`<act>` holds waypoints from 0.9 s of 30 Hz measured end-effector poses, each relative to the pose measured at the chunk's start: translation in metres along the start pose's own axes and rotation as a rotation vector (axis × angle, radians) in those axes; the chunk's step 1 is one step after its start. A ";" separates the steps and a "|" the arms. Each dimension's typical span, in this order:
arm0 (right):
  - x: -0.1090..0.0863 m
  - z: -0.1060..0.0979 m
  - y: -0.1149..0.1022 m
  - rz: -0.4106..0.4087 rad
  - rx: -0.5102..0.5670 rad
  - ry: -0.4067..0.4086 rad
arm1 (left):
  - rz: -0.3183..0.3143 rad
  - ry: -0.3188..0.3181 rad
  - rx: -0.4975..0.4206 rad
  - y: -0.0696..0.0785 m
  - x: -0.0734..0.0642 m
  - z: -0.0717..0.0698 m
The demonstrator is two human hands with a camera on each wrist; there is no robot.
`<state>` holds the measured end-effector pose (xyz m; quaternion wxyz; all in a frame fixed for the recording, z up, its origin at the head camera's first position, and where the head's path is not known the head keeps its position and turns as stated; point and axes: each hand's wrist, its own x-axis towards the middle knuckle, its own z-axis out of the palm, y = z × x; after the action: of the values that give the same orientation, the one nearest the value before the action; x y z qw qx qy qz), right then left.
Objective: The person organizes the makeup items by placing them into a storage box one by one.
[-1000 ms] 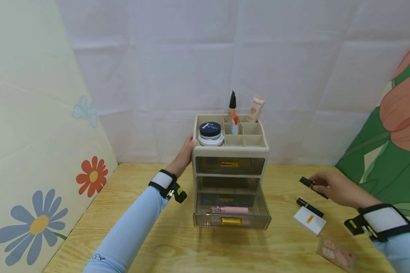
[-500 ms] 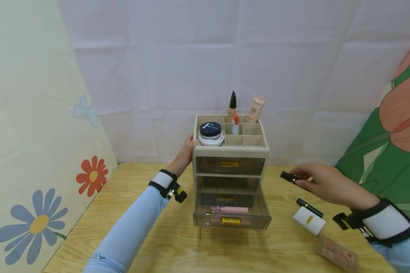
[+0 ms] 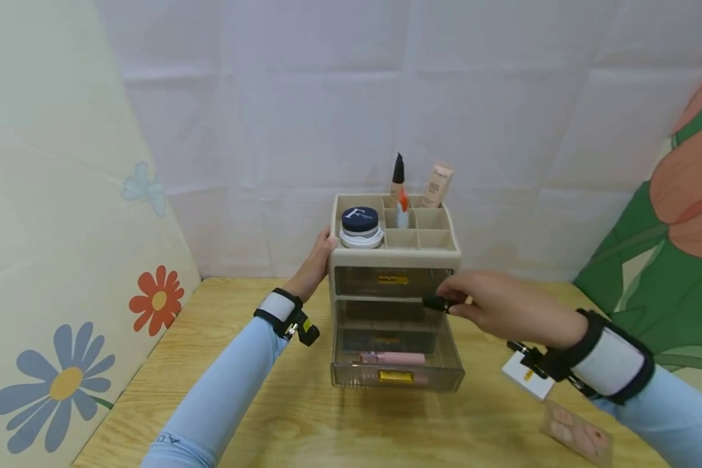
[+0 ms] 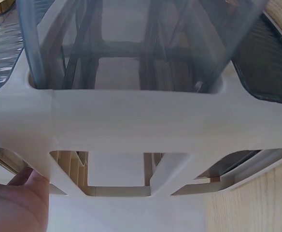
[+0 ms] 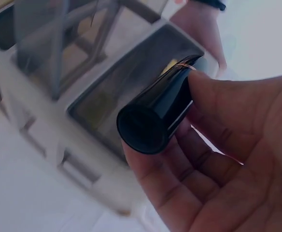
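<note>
A cream makeup organizer (image 3: 394,259) stands on the table, its upper drawer (image 3: 357,281) closed and its smoky lower drawer (image 3: 357,374) pulled out. Inside that lower drawer lies a pink cosmetic tube (image 3: 400,358). My left hand (image 3: 316,263) holds the organizer's left side near the top; part of the hand (image 4: 20,203) shows at its frame in the left wrist view. In front of the organizer's right side, above the open drawer, my right hand (image 3: 503,305) pinches a black cosmetic tube (image 5: 155,108) with a thin gold band between thumb and fingers.
On the organizer's top are a navy-lidded jar (image 3: 359,221), a black-capped bottle (image 3: 398,175), an orange-tipped item (image 3: 403,208) and a BB cream tube (image 3: 437,185). Right of it lie a white box (image 3: 526,377), a palette (image 3: 576,432) and another black tube, mostly hidden behind the right wrist.
My right hand has carried the black cosmetic tube leftward from above the table's right side to the organizer's front. My left hand, the organizer and the drawers stay put.
</note>
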<state>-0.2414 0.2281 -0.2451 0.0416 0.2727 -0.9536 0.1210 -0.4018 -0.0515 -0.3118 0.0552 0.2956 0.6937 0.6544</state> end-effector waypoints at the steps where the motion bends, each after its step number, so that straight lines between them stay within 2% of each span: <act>1: 0.006 0.001 -0.003 -0.011 -0.012 -0.007 | 0.005 -0.001 0.000 0.000 0.000 -0.001; 5: 0.028 0.008 -0.011 -0.048 -0.045 -0.057 | 0.018 -0.007 -0.008 -0.001 0.001 -0.002; 14: 0.062 0.030 -0.017 -0.102 -0.007 -0.204 | 0.019 -0.029 -0.007 0.000 -0.001 -0.001; 23: 0.080 0.053 -0.027 -0.052 -0.006 -0.330 | 0.009 -0.010 0.007 0.001 0.001 -0.002; 27: 0.082 0.061 -0.029 -0.069 -0.002 -0.361 | 0.002 -0.008 0.006 0.000 0.000 -0.002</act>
<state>-0.2961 0.1467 -0.2866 -0.1257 0.3227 -0.9357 0.0676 -0.4025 -0.0532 -0.3118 0.0565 0.2990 0.6951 0.6514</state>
